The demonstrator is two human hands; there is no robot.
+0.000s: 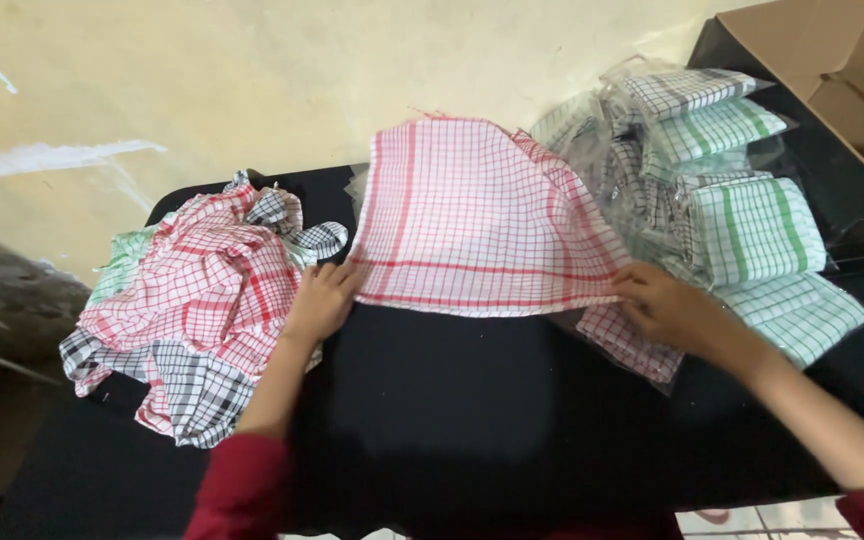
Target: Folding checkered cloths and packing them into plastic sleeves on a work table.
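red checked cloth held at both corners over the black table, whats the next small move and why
Probably lower the red-and-white checked cloth flat onto the black table. The left hand and right hand pinch its near corners, stretched taut, while the far part is raised. The bare tabletop in front lies between the crumpled cloth pile and the bagged folded cloths.

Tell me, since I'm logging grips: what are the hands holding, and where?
Both hold the red-checked cloth by its near edge: left hand at the left corner, right hand at the right corner.
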